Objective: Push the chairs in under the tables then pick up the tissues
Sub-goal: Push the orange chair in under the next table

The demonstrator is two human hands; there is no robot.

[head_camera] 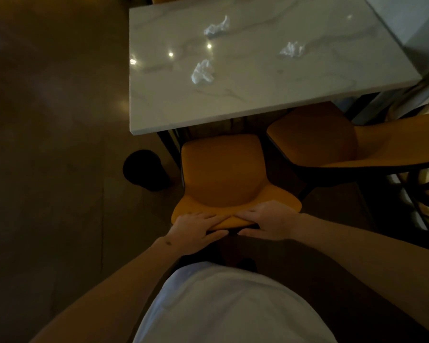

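An orange chair [222, 172] stands in front of me, its seat just short of the marble table's [258, 95] near edge. Both hands grip the top of its backrest: my left hand [196, 229] on the left part, my right hand [268, 222] on the right part. A second orange chair [315, 142] stands to the right, its seat partly under the table and its backrest turned toward the right. Three crumpled white tissues lie on the tabletop: one at the back [216, 27], one near the middle [202, 71], one to the right [291, 49].
A dark round bin [144, 169] stands on the brown floor left of the chair, by the table's black leg. Another table [406, 16] adjoins at the back right. Black chair frames [421, 194] crowd the right edge. Open floor lies to the left.
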